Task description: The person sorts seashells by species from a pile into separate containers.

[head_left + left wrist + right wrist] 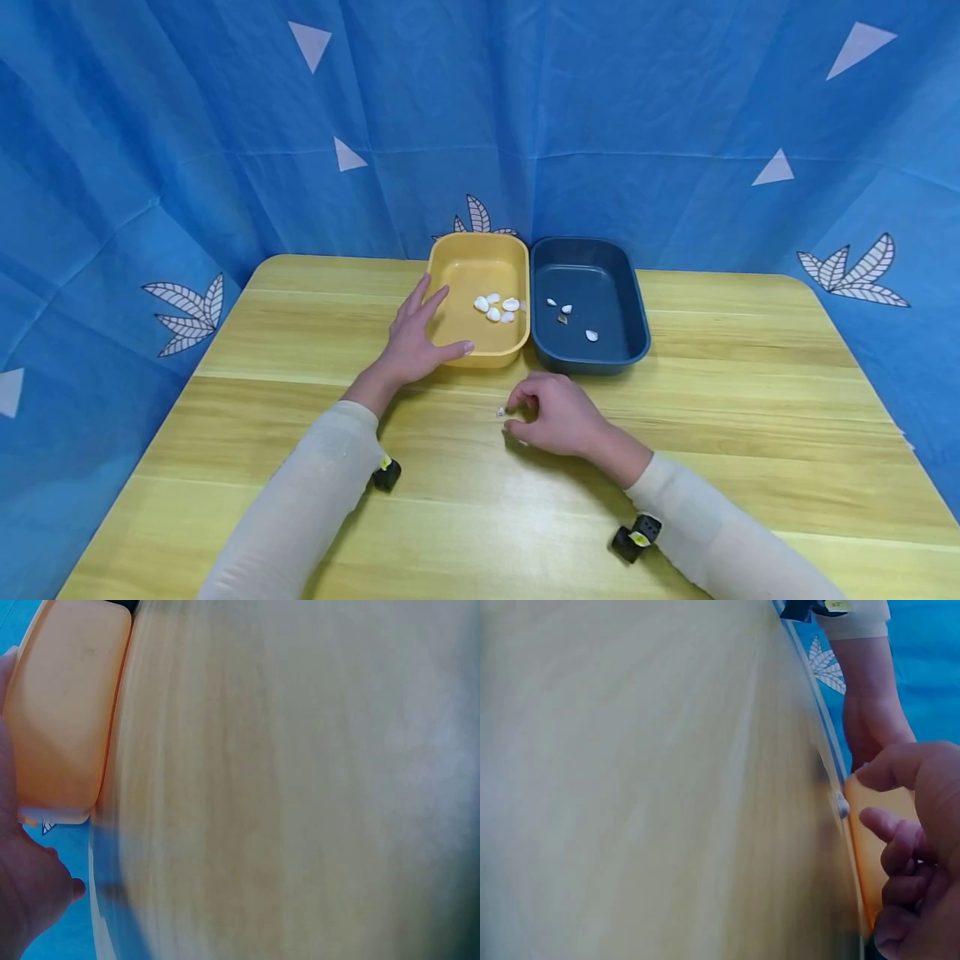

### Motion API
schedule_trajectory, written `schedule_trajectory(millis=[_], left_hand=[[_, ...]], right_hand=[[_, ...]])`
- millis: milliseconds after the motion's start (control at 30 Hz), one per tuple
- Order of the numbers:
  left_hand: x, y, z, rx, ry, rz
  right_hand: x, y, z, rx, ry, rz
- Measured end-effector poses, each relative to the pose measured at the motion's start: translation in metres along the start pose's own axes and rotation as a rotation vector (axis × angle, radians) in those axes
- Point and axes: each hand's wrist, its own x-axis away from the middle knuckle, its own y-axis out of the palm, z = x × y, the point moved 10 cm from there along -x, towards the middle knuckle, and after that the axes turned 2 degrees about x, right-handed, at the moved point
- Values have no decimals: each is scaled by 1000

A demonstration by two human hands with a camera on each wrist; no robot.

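My left hand (416, 343) lies spread at the left side and near-left corner of a yellow tray (480, 360), thumb along its front rim. Several white shells (482, 304) are inside that tray. Over the table in front of the trays, my right hand (562, 414) has bent fingers, with thumb and forefinger apart. Just left of those fingertips lies a small whitish shell (500, 412), which also shows beside the fingers in the right wrist view. Another pale piece (523, 443) peeks out below the right hand, mostly hidden.
A dark blue tray (588, 367) stands against the yellow one's right side, with a few white shells (592, 336) and a brownish piece (562, 318) in it. Both trays are near the back edge of the wooden table (750, 400), before a blue curtain (637, 100).
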Motion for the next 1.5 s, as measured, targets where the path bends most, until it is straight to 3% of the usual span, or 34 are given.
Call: schedule_trajectory(millis=[300,667,1167,1500], left_hand=[[0,-1,0,0,4,7],[0,-1,2,-2,6,11],[1,-2,3,0,13,7],[2,-1,1,4,4,4]], right_hand=[[-5,13,4,22,-2,-2],[-11,19,-9,18,-62,-13],[-14,22,-5,27,-25,-40],[-11,23,-7,-9,-46,-36]])
